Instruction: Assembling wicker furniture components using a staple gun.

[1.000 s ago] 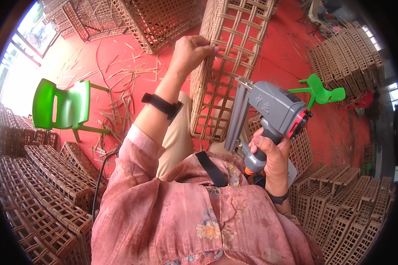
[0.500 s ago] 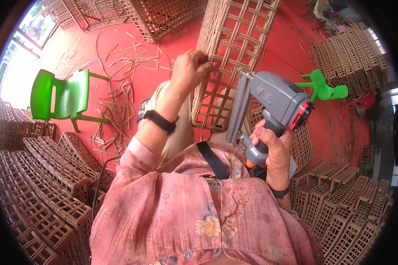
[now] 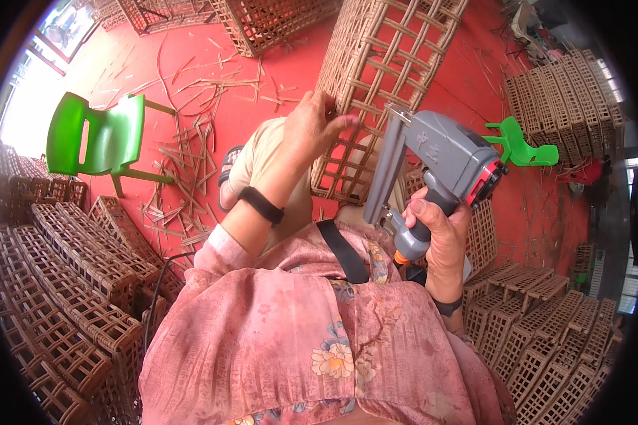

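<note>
A long brown wicker basket (image 3: 352,55) with an open lattice face tilts away from me between my knees. My left hand (image 3: 310,129) is at its left edge, fingers curled against the rim and thumb stretched over the lattice; its fingertips are partly hidden. My right hand (image 3: 443,237) is wrapped round the handle of a grey nail gun (image 3: 452,149) with a long slanted magazine. The gun's nose points up and left, close to the basket's right side, and I cannot tell whether it touches.
Green plastic chairs stand left (image 3: 113,134) and right (image 3: 523,145). Stacked wicker baskets crowd the lower left (image 3: 57,304), lower right (image 3: 539,340) and far right (image 3: 563,103). Loose cane strips (image 3: 191,159) litter the red floor (image 3: 170,71). A dark hose (image 3: 152,297) runs at my left.
The view has shifted slightly. My left thumb has moved away from the fingers, out over the lattice. The nail gun remains in my right hand, tilted much as before.
</note>
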`<state>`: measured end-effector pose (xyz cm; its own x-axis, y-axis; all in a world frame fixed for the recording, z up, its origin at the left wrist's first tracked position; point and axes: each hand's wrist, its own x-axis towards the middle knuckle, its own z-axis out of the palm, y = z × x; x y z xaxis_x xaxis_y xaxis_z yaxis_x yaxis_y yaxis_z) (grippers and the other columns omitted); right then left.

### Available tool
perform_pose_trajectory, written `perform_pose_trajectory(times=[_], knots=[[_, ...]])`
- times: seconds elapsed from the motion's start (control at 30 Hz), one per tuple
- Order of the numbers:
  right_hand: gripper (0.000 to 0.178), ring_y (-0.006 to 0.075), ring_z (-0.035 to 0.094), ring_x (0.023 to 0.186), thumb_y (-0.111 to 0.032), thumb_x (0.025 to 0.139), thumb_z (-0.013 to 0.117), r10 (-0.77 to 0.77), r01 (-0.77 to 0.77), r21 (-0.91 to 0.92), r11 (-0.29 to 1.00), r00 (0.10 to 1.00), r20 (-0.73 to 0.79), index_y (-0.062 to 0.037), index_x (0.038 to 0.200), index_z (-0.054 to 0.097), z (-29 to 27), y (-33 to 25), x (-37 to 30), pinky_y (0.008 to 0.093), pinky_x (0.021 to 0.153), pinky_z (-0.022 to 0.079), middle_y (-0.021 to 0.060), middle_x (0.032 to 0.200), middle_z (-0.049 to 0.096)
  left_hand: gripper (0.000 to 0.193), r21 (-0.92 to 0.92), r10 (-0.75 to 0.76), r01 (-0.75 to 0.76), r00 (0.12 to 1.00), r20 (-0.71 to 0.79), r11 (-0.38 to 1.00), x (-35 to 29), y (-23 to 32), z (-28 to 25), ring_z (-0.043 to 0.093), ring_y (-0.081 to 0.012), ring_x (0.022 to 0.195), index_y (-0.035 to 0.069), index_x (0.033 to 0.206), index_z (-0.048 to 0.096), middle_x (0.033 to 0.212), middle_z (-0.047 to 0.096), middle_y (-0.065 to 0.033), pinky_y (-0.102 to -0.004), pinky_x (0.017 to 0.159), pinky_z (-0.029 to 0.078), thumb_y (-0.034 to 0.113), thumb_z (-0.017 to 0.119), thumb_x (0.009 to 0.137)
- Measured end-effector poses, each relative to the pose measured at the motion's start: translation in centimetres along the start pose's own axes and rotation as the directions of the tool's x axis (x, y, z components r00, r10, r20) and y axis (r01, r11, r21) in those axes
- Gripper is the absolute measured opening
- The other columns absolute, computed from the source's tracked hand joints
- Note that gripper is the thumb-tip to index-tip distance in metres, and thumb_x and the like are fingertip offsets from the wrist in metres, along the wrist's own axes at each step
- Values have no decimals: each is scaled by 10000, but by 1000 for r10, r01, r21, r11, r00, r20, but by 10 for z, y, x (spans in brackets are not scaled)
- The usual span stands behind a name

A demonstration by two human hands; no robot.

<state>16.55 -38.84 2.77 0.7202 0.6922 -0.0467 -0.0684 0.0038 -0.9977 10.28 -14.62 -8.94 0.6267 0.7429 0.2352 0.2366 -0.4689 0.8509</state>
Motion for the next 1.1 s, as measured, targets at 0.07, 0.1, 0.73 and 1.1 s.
perform_pose_trajectory(times=[0.07, 0.1, 0.73, 1.1], knots=[[217, 110, 618, 610, -107, 791, 818, 21, -20, -17, 1000, 1000, 21, -26, 891, 644, 0, 1, -1, 261, 592, 514, 36, 743, 639, 515, 57, -8, 9, 1000, -22, 998, 2, 7, 0, 670, -363, 861, -4, 959, 646, 931, 656, -185, -449, 769, 523, 446, 817, 775], [221, 109, 618, 610, -104, 788, 819, 38, -38, -10, 999, 999, 15, -26, 898, 644, 1, 1, -1, 261, 591, 515, 39, 749, 640, 489, 114, -10, 15, 999, -44, 993, 4, 9, 0, 672, -374, 850, -13, 921, 652, 908, 661, -190, -460, 755, 520, 427, 814, 782], [239, 151, 631, 612, -106, 775, 790, 41, -39, -87, 995, 999, 23, 5, 923, 639, 5, 0, -6, 314, 641, 529, 73, 758, 638, 415, 124, 18, -8, 997, -80, 992, -25, -8, 7, 649, -387, 822, 24, 929, 664, 915, 656, -159, -464, 727, 511, 361, 832, 753], [209, 120, 622, 606, -62, 766, 798, 100, -82, -203, 976, 992, 78, -13, 900, 645, 12, 23, -2, 256, 582, 504, 51, 749, 645, 368, -322, -33, -17, 988, -148, 947, -12, -28, 28, 652, -355, 720, -6, 841, 681, 787, 653, -184, -423, 650, 497, 312, 838, 745]])
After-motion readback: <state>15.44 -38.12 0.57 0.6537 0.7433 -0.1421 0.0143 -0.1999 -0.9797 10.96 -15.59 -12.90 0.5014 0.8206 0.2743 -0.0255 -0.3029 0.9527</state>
